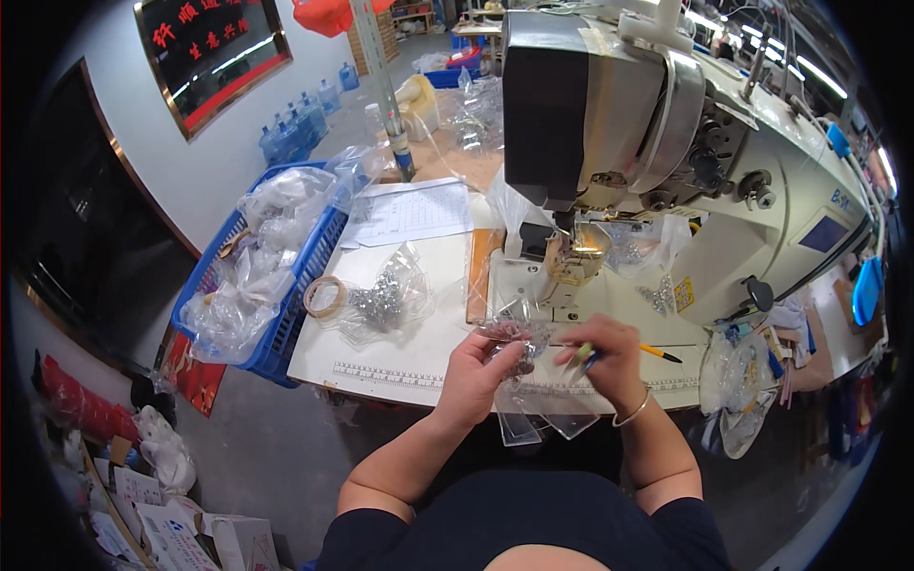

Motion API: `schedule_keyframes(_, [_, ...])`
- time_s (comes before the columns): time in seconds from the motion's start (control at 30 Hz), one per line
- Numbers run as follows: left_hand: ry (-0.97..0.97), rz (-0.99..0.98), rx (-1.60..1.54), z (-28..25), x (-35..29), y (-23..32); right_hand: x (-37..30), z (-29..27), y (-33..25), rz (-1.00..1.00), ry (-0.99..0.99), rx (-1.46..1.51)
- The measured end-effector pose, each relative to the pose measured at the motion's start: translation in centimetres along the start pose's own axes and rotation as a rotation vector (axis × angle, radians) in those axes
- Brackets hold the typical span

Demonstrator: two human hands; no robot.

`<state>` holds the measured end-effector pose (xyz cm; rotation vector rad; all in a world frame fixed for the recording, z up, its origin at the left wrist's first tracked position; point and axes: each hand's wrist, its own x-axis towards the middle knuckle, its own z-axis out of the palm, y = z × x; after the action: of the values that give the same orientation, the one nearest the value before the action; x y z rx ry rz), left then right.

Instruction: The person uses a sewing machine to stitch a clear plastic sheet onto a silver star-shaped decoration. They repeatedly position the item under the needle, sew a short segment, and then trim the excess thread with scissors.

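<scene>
At the table's front edge my left hand [476,376] is closed, thumb on top, on a clear plastic piece with silvery bits [519,357]. More clear plastic flaps [522,428] hang below it over the edge. My right hand [609,357] is just to the right, its fingers curled round a small blurred thing with pale green and dark blue parts [585,358]; its kind is unclear. Beyond both hands stands a white sewing machine [609,124], its needle area [569,257] a short way past my fingers. A yellow pencil-like stick with a black tip [659,353] lies right of my right hand.
On the table's left lie a roll of tape [325,297], clear plastic pieces with silvery bits [381,303] and paper sheets [409,211]. A blue basket [276,347] of plastic bags stands beside the table. A printed ruler strip [390,374] runs along the front; bagged items [743,381] sit at right.
</scene>
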<state>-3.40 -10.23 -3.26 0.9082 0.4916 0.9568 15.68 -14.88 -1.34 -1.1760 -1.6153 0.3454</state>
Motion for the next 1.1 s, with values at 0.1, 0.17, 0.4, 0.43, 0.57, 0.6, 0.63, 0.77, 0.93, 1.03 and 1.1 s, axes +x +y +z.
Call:
schedule_keyframes(0.1, [0.02,0.131,0.135,-0.3,0.1,0.0,0.7,-1.8,-2.4,-0.039,0.087,-0.359])
schedule_keyframes(0.17, [0.025,0.103,0.162,-0.5,0.1,0.1,0.8,-1.8,-3.5,-0.097,0.126,-0.592])
schedule_keyframes(0.4, [-0.019,-0.017,0.109,-0.5,-0.1,0.4,0.1,-1.7,-1.5,-0.265,-0.015,-0.537])
schedule_keyframes(0.43, [-0.017,-0.013,0.118,-0.4,-0.2,0.5,0.1,-1.5,-1.3,-0.287,0.0,-0.53])
schedule_keyframes(0.57, [-0.014,-0.006,0.143,-0.4,-0.4,0.6,0.3,-1.1,-1.2,-0.329,-0.002,-0.552])
schedule_keyframes(0.6, [-0.018,-0.008,0.149,-0.4,-0.4,0.7,0.3,-1.1,-1.2,-0.346,-0.005,-0.557])
schedule_keyframes(0.63, [-0.023,-0.011,0.142,-0.3,-0.4,0.7,0.2,-1.0,-1.2,-0.364,-0.008,-0.562])
schedule_keyframes(0.77, [-0.03,-0.02,0.128,-0.4,-0.3,0.6,-0.1,-0.5,-0.8,-0.341,0.01,-0.564])
schedule_keyframes(0.93, [-0.019,-0.007,0.123,-0.6,-0.2,0.5,-0.4,0.2,-0.7,-0.299,0.048,-0.552])
schedule_keyframes(1.03, [-0.004,-0.013,0.089,-0.7,-0.2,0.4,-0.7,0.8,-0.3,-0.243,0.083,-0.479])
schedule_keyframes(1.1, [0.015,-0.015,0.075,-0.5,-0.2,0.5,-0.8,1.0,-0.4,-0.2,0.095,-0.432])
